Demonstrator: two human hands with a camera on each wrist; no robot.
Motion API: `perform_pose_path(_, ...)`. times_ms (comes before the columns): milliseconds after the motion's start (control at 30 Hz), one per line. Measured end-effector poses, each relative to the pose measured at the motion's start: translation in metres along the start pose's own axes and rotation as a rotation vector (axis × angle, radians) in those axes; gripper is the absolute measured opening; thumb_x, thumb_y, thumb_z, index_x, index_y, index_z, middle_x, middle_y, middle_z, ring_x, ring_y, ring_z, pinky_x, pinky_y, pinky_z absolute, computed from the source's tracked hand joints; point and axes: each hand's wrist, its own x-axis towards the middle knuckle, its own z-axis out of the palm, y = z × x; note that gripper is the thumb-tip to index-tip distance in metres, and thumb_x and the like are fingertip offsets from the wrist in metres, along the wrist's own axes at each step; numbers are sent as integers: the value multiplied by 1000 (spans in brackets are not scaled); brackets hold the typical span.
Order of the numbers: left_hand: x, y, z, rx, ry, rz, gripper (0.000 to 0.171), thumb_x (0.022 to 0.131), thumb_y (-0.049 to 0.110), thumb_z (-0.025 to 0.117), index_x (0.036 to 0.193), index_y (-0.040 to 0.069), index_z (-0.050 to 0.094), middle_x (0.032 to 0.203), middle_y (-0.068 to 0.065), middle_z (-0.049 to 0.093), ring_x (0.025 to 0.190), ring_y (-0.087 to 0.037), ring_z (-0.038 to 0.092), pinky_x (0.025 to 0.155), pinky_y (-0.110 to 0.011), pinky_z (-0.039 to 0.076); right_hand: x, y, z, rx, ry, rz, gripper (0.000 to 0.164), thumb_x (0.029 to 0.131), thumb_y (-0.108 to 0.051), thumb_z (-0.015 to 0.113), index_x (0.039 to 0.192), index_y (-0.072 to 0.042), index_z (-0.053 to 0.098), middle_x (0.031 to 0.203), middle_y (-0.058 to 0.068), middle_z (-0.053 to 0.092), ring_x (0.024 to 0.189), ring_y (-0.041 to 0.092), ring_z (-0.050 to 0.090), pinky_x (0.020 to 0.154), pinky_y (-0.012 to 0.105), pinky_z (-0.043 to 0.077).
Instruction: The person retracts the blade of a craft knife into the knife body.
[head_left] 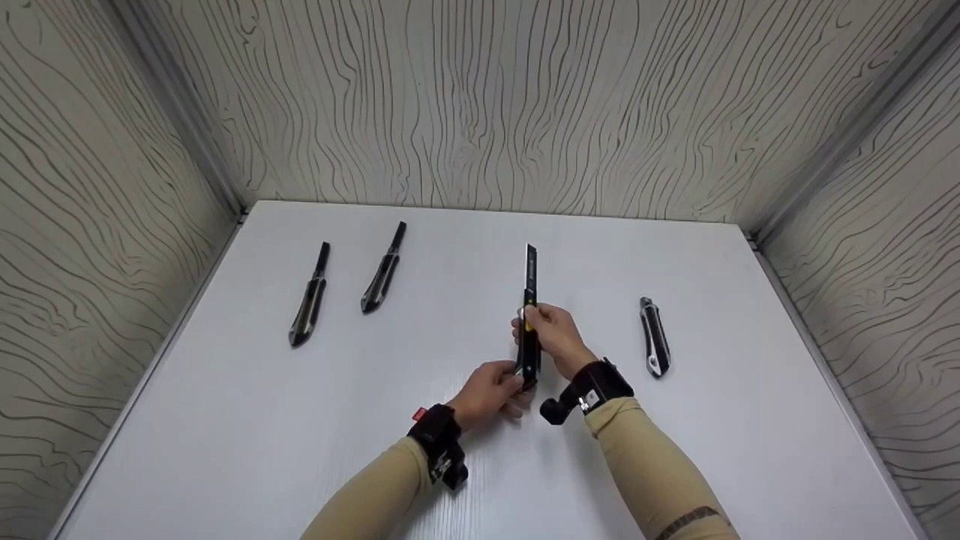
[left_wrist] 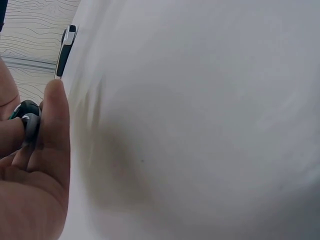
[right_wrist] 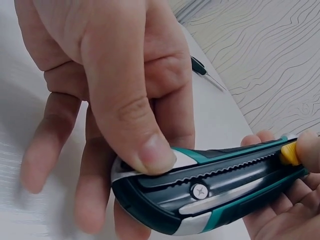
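Observation:
Between both hands is a dark utility knife (head_left: 529,352) with green and silver trim, its long blade (head_left: 531,268) extended toward the far wall. My right hand (head_left: 561,336) grips the middle of the handle, with the thumb at the yellow slider (right_wrist: 289,154). At the rear end, my left hand (head_left: 486,391) pinches the handle between thumb and fingers. The right wrist view shows the left thumb pressed on the handle near a screw (right_wrist: 200,191). Only the knife's butt end (left_wrist: 31,117) peeks out among the left fingers in the left wrist view.
Two more utility knives, one nearer the left edge (head_left: 309,304) and one farther back (head_left: 382,277), lie with blades out. A fourth knife (head_left: 655,337) lies on the right, without a long blade showing. Wood-grain panels (head_left: 480,97) enclose the white table (head_left: 225,450) on three sides.

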Motion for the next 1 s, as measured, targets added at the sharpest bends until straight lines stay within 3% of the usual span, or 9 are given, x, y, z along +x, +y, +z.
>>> perform_pose_path(333,0,0,0,-6,11,4,22,101,6,47,117,-6,58,101,-28,69,87,-39,70,71,-44,61,-1,-2,0,1,-4,4,36,104,-24,45,124,4,56,103,9,68,90,14,67,82,28,56)
perform_pose_path(667,1,2,0,-29,26,-37,22,101,6,47,118,-5,57,104,-22,70,84,-24,70,70,-34,61,-1,-2,0,9,-11,10,33,104,-22,45,126,2,55,106,9,68,89,12,67,84,28,57)
perform_pose_path(1000,2,1,-1,-41,30,-46,25,101,4,46,122,-5,56,106,-21,70,88,-25,71,71,-34,61,-1,-2,1,27,-8,0,30,105,-20,45,123,1,56,105,9,67,88,12,67,83,28,58)
